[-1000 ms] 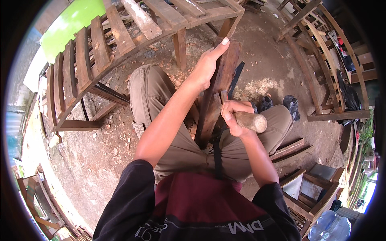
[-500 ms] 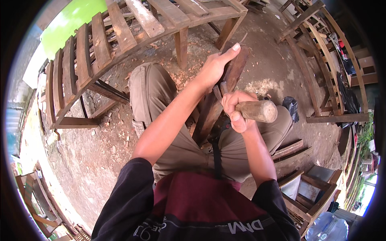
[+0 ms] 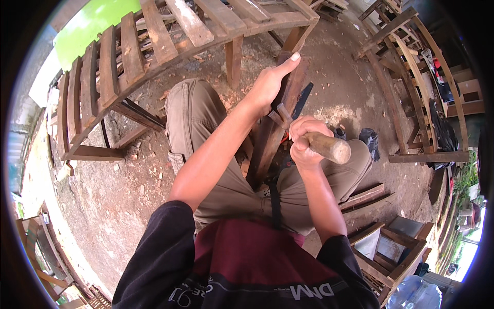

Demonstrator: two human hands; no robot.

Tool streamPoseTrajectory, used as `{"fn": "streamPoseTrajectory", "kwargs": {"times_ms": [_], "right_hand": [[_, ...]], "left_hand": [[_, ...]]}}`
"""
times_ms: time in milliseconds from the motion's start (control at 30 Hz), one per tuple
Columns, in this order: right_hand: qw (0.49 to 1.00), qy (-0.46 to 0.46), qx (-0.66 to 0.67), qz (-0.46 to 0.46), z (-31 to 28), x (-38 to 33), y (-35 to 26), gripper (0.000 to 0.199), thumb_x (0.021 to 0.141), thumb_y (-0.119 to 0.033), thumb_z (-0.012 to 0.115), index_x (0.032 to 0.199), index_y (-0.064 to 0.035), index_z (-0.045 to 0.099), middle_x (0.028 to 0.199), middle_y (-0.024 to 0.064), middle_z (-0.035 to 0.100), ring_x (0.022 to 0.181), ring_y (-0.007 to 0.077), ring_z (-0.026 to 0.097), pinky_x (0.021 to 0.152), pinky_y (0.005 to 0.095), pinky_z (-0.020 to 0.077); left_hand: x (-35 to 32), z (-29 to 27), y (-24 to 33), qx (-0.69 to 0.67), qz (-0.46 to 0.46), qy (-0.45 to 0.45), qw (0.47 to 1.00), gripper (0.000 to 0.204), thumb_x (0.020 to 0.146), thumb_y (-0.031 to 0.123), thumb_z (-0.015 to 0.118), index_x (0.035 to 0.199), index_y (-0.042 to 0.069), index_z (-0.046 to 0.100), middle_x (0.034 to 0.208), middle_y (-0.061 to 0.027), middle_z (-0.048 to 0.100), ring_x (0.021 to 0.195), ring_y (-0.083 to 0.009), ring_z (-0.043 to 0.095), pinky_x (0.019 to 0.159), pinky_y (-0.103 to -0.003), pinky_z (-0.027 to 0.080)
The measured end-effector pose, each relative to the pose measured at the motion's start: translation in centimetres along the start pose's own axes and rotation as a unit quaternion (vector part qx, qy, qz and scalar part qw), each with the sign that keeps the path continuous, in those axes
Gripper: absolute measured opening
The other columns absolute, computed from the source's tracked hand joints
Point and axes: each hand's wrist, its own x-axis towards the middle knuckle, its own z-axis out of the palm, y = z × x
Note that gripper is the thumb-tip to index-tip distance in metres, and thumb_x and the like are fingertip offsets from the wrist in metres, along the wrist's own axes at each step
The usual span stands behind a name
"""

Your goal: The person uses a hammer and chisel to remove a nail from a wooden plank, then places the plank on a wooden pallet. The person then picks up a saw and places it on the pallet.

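Observation:
I sit with a long dark wooden piece standing up between my knees. My left hand grips its upper part, thumb stretched along the top edge. My right hand is closed around the thick wooden handle of a tool, right beside the piece. The tool's small head lies against the wood just under my left hand; its exact kind is hard to make out. A thin dark blade-like strip shows behind the piece.
A slatted wooden bench frame stands in front and to the left. More wooden frames lean at the right. Wood chips litter the dirt ground. A small wooden crate and boards sit by my right side.
My right hand with the tool handle rose away from the piece and has come back down against it. My left hand slid slightly up the wood.

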Motion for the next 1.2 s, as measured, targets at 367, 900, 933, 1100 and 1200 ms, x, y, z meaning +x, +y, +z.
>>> {"fn": "streamPoseTrajectory", "kwargs": {"times_ms": [367,900,933,1100,1200], "right_hand": [[0.996,-0.047,-0.021,-0.068,1.3,1.2,-2.8,0.027,0.095,-0.009,0.061,0.074,0.0003,0.048,0.054,0.0077,0.052,0.043,0.0173,0.048,0.043,0.0321,0.0436],[0.960,0.113,0.229,0.112,0.6,0.4,-2.9,0.031,0.092,-0.008,0.061,0.069,-0.0047,0.041,0.051,0.0035,0.043,0.043,0.0144,0.039,0.041,0.0293,0.0306],[0.959,0.117,0.233,0.111,0.6,0.2,-2.8,0.031,0.093,-0.008,0.060,0.069,-0.0056,0.040,0.051,0.0030,0.040,0.043,0.0139,0.036,0.042,0.0293,0.0290],[0.866,0.229,0.401,0.191,-1.3,0.4,-2.6,0.035,0.097,-0.017,0.049,0.065,-0.0116,0.037,0.049,-0.0023,0.032,0.040,0.0106,0.029,0.039,0.0287,0.0275],[0.732,0.280,0.586,0.206,-4.7,0.6,-1.9,0.038,0.099,-0.024,0.043,0.063,-0.0156,0.036,0.047,-0.0048,0.031,0.036,0.0097,0.026,0.038,0.0263,0.0290]], "left_hand": [[-1.4,0.8,1.2,0.085,0.031,0.000,0.996,0.048,0.085,0.045,0.077,0.103,0.001,0.070,0.090,-0.0020,0.066,0.081,-0.0099,0.059,0.070,-0.028,0.049],[-1.3,0.3,1.6,0.152,0.078,0.042,0.984,0.059,0.085,0.052,0.074,0.106,-0.002,0.068,0.092,-0.0064,0.066,0.083,-0.0140,0.061,0.076,-0.030,0.048],[-1.3,0.3,1.5,0.149,0.073,0.042,0.985,0.058,0.085,0.052,0.073,0.106,-0.002,0.068,0.092,-0.0063,0.066,0.083,-0.0141,0.061,0.075,-0.030,0.048],[0.4,-0.9,-1.1,0.063,0.107,0.015,0.992,0.057,0.087,0.054,0.070,0.099,-0.001,0.069,0.088,-0.0087,0.068,0.077,-0.0171,0.063,0.070,-0.032,0.051],[1.9,-2.3,0.7,0.014,0.115,0.044,0.992,0.063,0.091,0.059,0.061,0.106,-0.002,0.063,0.087,-0.0114,0.066,0.076,-0.0219,0.065,0.068,-0.036,0.053]]}}
